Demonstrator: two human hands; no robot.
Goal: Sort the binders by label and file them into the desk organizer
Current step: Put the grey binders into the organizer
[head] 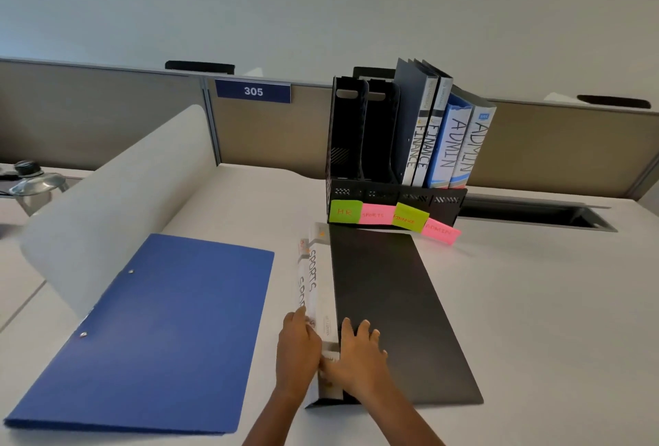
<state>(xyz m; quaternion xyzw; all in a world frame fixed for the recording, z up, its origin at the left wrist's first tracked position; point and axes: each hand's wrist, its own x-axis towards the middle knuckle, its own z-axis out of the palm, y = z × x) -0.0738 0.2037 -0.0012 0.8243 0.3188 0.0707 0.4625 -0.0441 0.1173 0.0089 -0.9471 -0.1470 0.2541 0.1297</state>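
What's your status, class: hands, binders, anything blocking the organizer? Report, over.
Left hand grips SPORTS binders at spine, right hand flat on cover. Binders flat on desk, not filed. SPORTS slot empty, nothing blocking; blue binder lies left.

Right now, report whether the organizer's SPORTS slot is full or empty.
Empty: the SPORTS slot holds no binder; SPORTS binders lie on the desk.

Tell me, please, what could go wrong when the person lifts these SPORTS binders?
1. The left hand and right hand are only at the near end of the stacked SPORTS binders; lifted so, the two may slide apart.
2. The empty HR slot and SPORTS slot look alike; a misfile is possible.
3. Their far edge lies near the sticky notes and might dislodge them.
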